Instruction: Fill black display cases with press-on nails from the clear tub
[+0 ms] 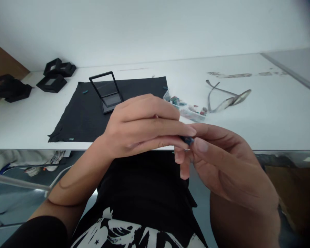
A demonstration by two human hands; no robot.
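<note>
A small dark blue piece (188,140), mostly hidden and its shape unclear, is pinched between the fingertips of the left hand (142,125) and the right hand (222,162), in the air at the bench's (274,120) near edge.

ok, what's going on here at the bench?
A person seated at a white table has both hands together just off its near edge. The right hand pinches a small dark blue piece at the fingertips; the left hand lies over it with fingers extended, its grip hidden. On the table behind: a black mat with an open black frame, a clear container of small coloured bits, and a pair of glasses.
</note>
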